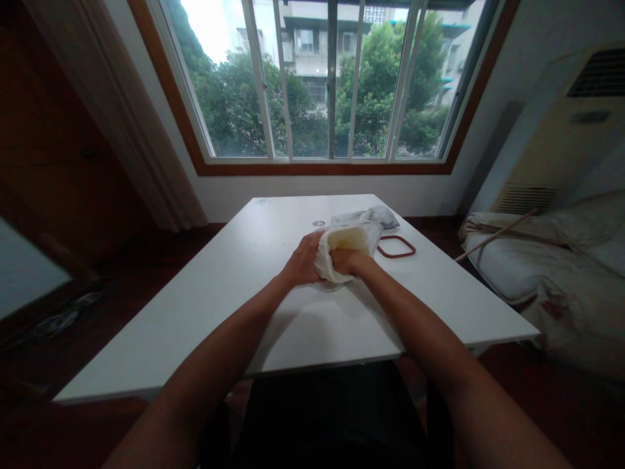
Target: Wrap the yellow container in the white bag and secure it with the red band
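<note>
A white, soft-looking bag (326, 257) with a wide open mouth and a yellowish inside rests on the white table (229, 280), straight ahead of me. My left hand (305, 259) wraps round its left side, with the fingertips partly hidden by the material. Through the mouth reaches my right hand (346, 260), sunk in to about the wrist, so its fingers cannot be seen. To the right of the bag lies a reddish-brown ring (413, 250) shaped like a rounded square. Behind the bag is a crumpled whitish-grey cloth or bag (388, 217).
A small dark-and-white round piece (318, 223) lies beyond my left hand. Beyond the table's far edge is a window (332, 166) with a brown frame. At right, a thin stick (493, 236) leans on a pale, bulky wrapped bundle (517, 260), near a tall air conditioner (551, 130).
</note>
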Demonstrator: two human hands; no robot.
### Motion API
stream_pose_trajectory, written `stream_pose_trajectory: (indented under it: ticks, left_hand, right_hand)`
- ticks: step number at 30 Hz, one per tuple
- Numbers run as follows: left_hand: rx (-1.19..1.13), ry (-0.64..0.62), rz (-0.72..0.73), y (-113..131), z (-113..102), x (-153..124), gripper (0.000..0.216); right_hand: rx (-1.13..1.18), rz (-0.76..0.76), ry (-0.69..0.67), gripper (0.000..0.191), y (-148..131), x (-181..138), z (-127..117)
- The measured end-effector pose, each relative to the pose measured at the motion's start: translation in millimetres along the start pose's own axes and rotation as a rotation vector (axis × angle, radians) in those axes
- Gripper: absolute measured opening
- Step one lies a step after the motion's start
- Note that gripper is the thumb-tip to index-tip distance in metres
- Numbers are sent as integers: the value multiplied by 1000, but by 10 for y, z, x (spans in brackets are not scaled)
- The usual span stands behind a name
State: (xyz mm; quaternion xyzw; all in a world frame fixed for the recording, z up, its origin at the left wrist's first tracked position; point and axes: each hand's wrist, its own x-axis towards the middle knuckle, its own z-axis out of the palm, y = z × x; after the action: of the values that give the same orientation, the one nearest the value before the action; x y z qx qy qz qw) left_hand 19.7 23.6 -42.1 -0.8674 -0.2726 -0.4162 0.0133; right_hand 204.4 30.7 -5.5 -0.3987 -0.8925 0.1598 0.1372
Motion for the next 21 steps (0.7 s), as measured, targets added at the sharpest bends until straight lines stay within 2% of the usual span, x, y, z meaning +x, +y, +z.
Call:
stream_pose_trajectory:
  ticks: [2, 4, 7, 11, 13, 15, 16, 19, 20, 21]
  left_hand:
    - [0, 9, -10, -12, -2, -4, 117]
    - [7, 6, -27, -39, 7, -16, 119]
    - [35, 14, -15, -100, 44, -45, 122]
    - [79, 43, 63, -175, 88, -79, 127]
    - [96, 45, 71, -189, 93, -81, 127]
    - [106, 41, 63, -186, 90, -76, 125]
    - [108, 39, 62, -179, 88, -72, 123]
    - [107, 50, 67, -158, 83, -66, 122]
    - [104, 60, 64, -155, 81, -69, 123]
    - [97, 69, 55, -156, 80, -75, 125]
  right_hand:
    - [-91, 44, -76, 26, -46, -98, -84]
    - [-150, 32, -65, 31, -121, -221, -176]
    - [-132, -70, -17, 35, -245, -326, -232]
    - [-82, -32, -190, 27, -357, -332, -215]
    - [-44, -46, -179, 28, -378, -376, -267]
    - [24, -126, 6, 32, -368, -465, -369]
    - [67, -167, 179, 33, -348, -513, -425]
    - [210, -218, 823, 36, -216, -599, -531]
    - [263, -217, 962, 38, -150, -595, -529]
    - [323, -208, 1027, 43, -77, -574, -505]
